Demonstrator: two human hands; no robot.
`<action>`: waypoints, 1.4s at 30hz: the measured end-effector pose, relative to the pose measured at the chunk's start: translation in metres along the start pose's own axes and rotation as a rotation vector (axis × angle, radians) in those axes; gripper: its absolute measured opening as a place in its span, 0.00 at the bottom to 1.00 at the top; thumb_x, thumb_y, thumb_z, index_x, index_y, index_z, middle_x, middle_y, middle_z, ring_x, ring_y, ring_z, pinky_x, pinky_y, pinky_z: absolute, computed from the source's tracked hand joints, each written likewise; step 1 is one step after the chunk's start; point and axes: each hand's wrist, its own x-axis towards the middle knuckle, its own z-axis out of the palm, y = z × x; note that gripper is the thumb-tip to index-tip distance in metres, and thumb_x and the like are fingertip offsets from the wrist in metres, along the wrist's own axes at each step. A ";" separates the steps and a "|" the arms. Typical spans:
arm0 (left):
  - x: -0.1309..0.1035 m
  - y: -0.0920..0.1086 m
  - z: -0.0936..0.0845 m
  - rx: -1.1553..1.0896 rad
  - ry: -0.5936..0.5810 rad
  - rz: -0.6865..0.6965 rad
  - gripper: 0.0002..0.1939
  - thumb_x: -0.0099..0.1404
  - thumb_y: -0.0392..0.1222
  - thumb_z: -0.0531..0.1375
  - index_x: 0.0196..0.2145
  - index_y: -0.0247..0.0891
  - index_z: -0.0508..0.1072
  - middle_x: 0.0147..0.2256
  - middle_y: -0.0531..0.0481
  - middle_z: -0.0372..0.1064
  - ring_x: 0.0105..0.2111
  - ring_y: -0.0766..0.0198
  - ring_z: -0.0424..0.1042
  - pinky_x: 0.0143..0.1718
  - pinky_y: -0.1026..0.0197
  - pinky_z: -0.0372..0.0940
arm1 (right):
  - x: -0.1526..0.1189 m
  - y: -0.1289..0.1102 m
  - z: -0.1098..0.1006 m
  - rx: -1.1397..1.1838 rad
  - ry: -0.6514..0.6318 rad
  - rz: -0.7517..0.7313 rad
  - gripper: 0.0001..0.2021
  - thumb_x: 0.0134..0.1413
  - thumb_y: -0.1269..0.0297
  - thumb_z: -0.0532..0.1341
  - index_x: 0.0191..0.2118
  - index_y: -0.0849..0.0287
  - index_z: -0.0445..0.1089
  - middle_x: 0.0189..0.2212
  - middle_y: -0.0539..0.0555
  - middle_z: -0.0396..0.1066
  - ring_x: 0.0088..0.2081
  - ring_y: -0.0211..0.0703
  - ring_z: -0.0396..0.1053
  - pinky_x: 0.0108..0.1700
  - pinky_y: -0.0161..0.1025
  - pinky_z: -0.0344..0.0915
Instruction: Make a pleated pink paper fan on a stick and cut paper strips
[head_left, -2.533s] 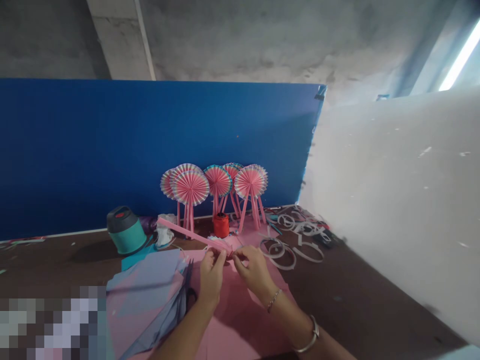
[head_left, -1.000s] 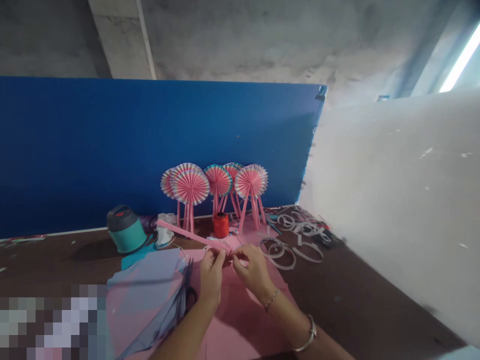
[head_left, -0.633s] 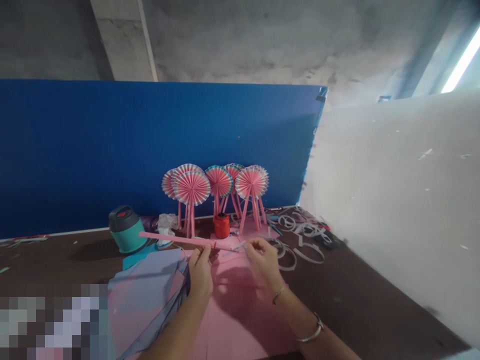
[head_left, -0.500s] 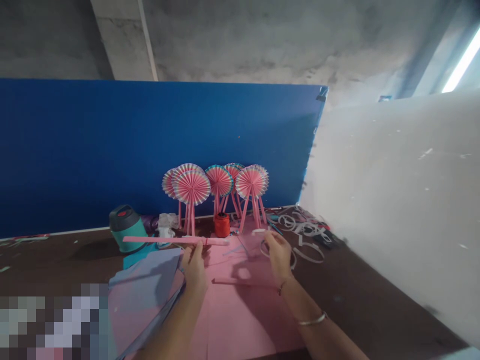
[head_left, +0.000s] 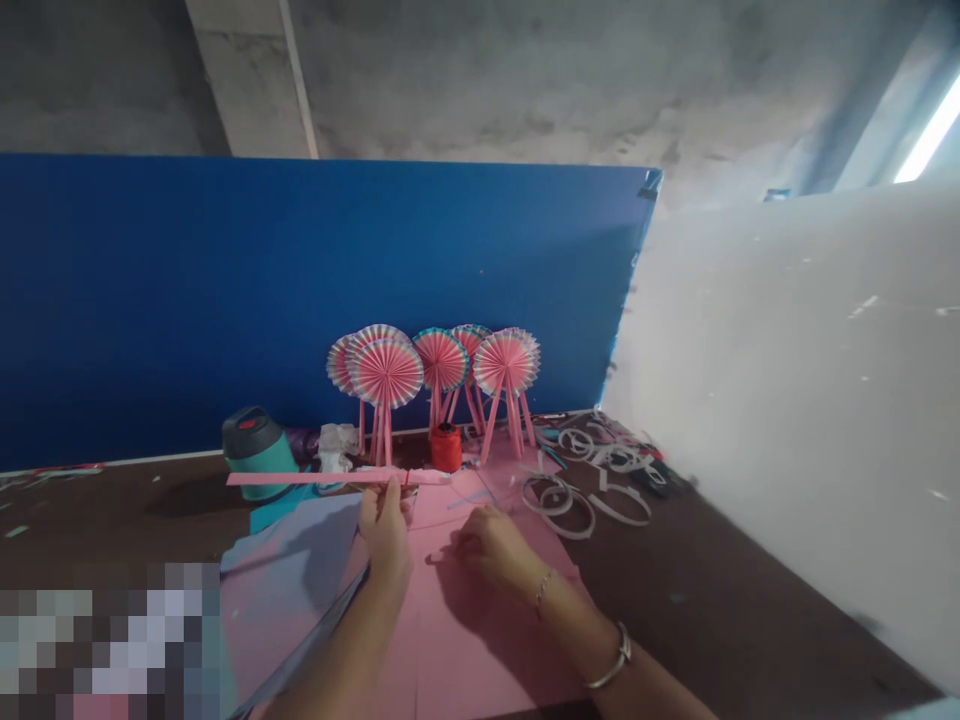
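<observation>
My left hand [head_left: 386, 525] pinches a long flat pink strip [head_left: 300, 479], held level above the pink paper [head_left: 465, 640]; a bit of red shows on the strip beside the fingers. Low over the same paper is my right hand [head_left: 487, 545], its fingers bent and together at the end of a thin pink stick [head_left: 435, 558] lying there. Most of that stick is hidden by the hand. Behind the hands stand several pink pleated paper fans [head_left: 386, 374] on pink legs, with a red spool [head_left: 446, 449] in front of them.
At the left back stands a teal container with a dark lid [head_left: 259, 455], beside crumpled white plastic [head_left: 337, 445]. Curled white strips [head_left: 577, 500] lie to the right. Bluish paper [head_left: 300, 545] lies at the left. A blue panel [head_left: 300, 280] and a white wall [head_left: 787, 400] border the table.
My right hand has come down and left, from beside the curled strips to the thin stick on the paper. The small white piece at its fingertips no longer shows there. The left hand still holds the strip.
</observation>
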 end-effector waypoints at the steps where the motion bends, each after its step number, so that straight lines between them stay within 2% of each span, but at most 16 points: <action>1: 0.000 0.000 0.000 0.004 -0.002 0.001 0.16 0.45 0.50 0.66 0.27 0.37 0.69 0.21 0.54 0.70 0.21 0.69 0.68 0.20 0.68 0.58 | -0.001 -0.001 0.002 -0.014 -0.023 -0.012 0.06 0.43 0.74 0.60 0.25 0.60 0.75 0.26 0.54 0.74 0.30 0.41 0.66 0.34 0.35 0.56; 6: -0.001 -0.002 0.000 0.023 -0.022 0.013 0.17 0.45 0.51 0.66 0.27 0.37 0.70 0.23 0.53 0.71 0.23 0.67 0.70 0.22 0.67 0.60 | 0.000 0.002 0.010 -0.009 -0.027 -0.017 0.07 0.41 0.77 0.59 0.24 0.62 0.74 0.26 0.55 0.74 0.30 0.41 0.65 0.34 0.36 0.56; 9: 0.000 -0.003 -0.001 0.033 -0.033 0.016 0.17 0.46 0.52 0.66 0.27 0.37 0.70 0.23 0.53 0.70 0.23 0.67 0.70 0.24 0.67 0.61 | 0.000 0.002 0.011 0.001 -0.013 -0.008 0.07 0.45 0.75 0.58 0.24 0.61 0.73 0.26 0.54 0.74 0.29 0.41 0.65 0.33 0.36 0.56; 12: -0.001 -0.002 -0.002 0.034 -0.037 0.015 0.17 0.47 0.51 0.66 0.27 0.37 0.70 0.23 0.53 0.70 0.24 0.67 0.70 0.25 0.67 0.62 | -0.002 -0.002 0.008 0.025 0.024 0.026 0.09 0.50 0.73 0.55 0.27 0.59 0.73 0.26 0.54 0.74 0.28 0.41 0.64 0.31 0.36 0.55; 15: -0.002 -0.003 -0.001 0.032 -0.045 0.008 0.17 0.46 0.52 0.67 0.26 0.37 0.70 0.23 0.54 0.70 0.24 0.67 0.70 0.26 0.66 0.62 | -0.005 -0.005 0.003 0.069 0.037 0.057 0.09 0.51 0.72 0.55 0.28 0.58 0.72 0.26 0.53 0.74 0.27 0.41 0.65 0.28 0.35 0.53; 20: -0.002 -0.007 -0.003 0.015 -0.055 -0.060 0.20 0.44 0.54 0.68 0.25 0.37 0.68 0.22 0.54 0.69 0.20 0.68 0.68 0.23 0.66 0.61 | -0.006 -0.008 -0.005 0.158 0.040 0.084 0.07 0.54 0.71 0.54 0.32 0.59 0.69 0.25 0.53 0.72 0.26 0.39 0.64 0.27 0.34 0.50; 26: 0.002 -0.010 -0.005 0.006 -0.019 -0.125 0.22 0.43 0.56 0.68 0.24 0.38 0.65 0.18 0.59 0.64 0.16 0.72 0.63 0.19 0.67 0.58 | -0.005 -0.013 -0.023 0.504 -0.016 0.108 0.09 0.58 0.67 0.52 0.27 0.59 0.63 0.21 0.47 0.66 0.25 0.35 0.63 0.27 0.31 0.55; 29: -0.002 -0.010 -0.004 0.015 -0.045 -0.173 0.22 0.43 0.55 0.69 0.22 0.37 0.64 0.16 0.60 0.62 0.14 0.72 0.60 0.17 0.68 0.56 | -0.006 -0.013 -0.029 0.592 0.074 0.101 0.11 0.59 0.66 0.50 0.27 0.59 0.63 0.21 0.47 0.65 0.25 0.35 0.62 0.29 0.31 0.57; 33: -0.014 -0.012 -0.002 0.031 -0.075 -0.282 0.21 0.42 0.54 0.70 0.22 0.36 0.66 0.18 0.53 0.68 0.16 0.68 0.67 0.18 0.64 0.62 | -0.007 -0.009 -0.029 0.538 0.164 0.052 0.05 0.57 0.66 0.54 0.34 0.60 0.66 0.24 0.48 0.69 0.26 0.37 0.65 0.29 0.31 0.59; 36: -0.022 -0.012 -0.001 0.037 -0.083 -0.340 0.22 0.46 0.58 0.66 0.20 0.36 0.66 0.17 0.51 0.69 0.15 0.65 0.68 0.18 0.63 0.62 | -0.007 -0.007 -0.026 0.491 0.196 0.016 0.06 0.58 0.66 0.54 0.37 0.60 0.67 0.25 0.50 0.70 0.27 0.38 0.66 0.30 0.32 0.60; 39: -0.030 -0.008 0.002 0.029 -0.172 -0.341 0.23 0.50 0.61 0.62 0.21 0.35 0.71 0.19 0.48 0.71 0.18 0.63 0.70 0.20 0.63 0.63 | -0.007 -0.006 -0.025 0.469 0.243 0.000 0.06 0.58 0.66 0.54 0.38 0.59 0.67 0.27 0.51 0.71 0.29 0.39 0.68 0.32 0.33 0.61; 42: -0.038 0.000 0.006 0.046 -0.418 -0.266 0.22 0.50 0.58 0.63 0.28 0.34 0.75 0.27 0.45 0.74 0.26 0.61 0.73 0.24 0.63 0.64 | -0.007 -0.005 -0.026 0.466 0.274 -0.005 0.07 0.59 0.65 0.53 0.37 0.58 0.68 0.28 0.52 0.73 0.30 0.40 0.70 0.33 0.34 0.62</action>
